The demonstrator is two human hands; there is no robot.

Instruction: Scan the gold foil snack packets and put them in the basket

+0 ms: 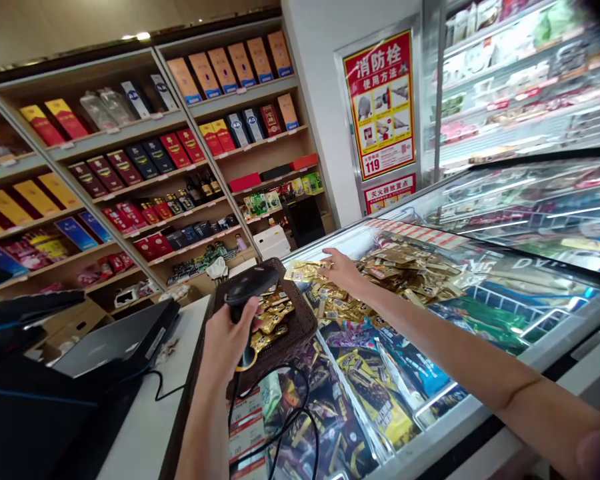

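My left hand (224, 343) is wrapped round the grip of a black barcode scanner (250, 283), its head tilted over a dark brown woven basket (305, 325). Small gold packets (279, 312) lie inside that basket, partly hidden by the scanner and hand. Stretched out to the right, my right hand (344, 272) hovers over or rests at the left end of a large heap of gold packets (410, 267) on the freezer's glass top. Its fingers are apart, close to a gold packet (305, 271) near the basket; whether they touch it is unclear.
A black cable (307, 393) loops over the glass. Bagged ice creams (375, 393) fill the freezer below. At the left, a black screen or terminal (117, 340) stands on a white counter (130, 427). Shelves of boxes (180, 150) and a red sign (380, 103) are behind.
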